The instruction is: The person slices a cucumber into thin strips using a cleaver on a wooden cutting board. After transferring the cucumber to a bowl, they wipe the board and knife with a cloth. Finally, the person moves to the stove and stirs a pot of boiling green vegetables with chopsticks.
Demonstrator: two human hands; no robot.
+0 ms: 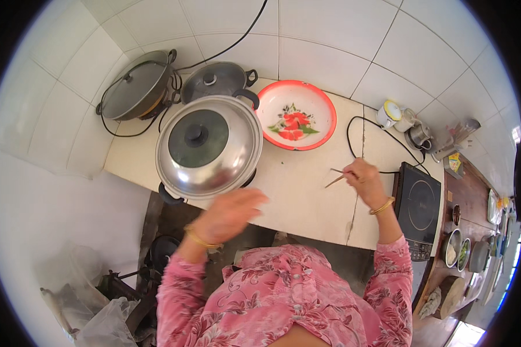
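Observation:
My right hand (pixel 364 177) is closed around a pair of thin brown sticks that look like chopsticks (pixel 336 180). Their tips spread apart over the pale counter and touch nothing I can make out. My left hand (pixel 230 214), slightly blurred, has its fingers stretched out and holds nothing. It hovers by the near right edge of a large silver pan (pixel 171 194) with black handles. A domed metal lid (pixel 237 153) with a dark glass centre and black knob covers this pan, so its contents are hidden. Beyond my hands stands a red-rimmed white enamel basin (pixel 266 107) with painted flowers.
Two dark lidded pans (pixel 136 89) (pixel 214 81) stand at the back left, with black cords around them. An induction cooker (pixel 418 202) lies to the right, near a kettle (pixel 419 136) and cups (pixel 389 114). Farther right, bowls (pixel 452 247) stand on a brown surface. Plastic bags (pixel 107 324) hang low at left.

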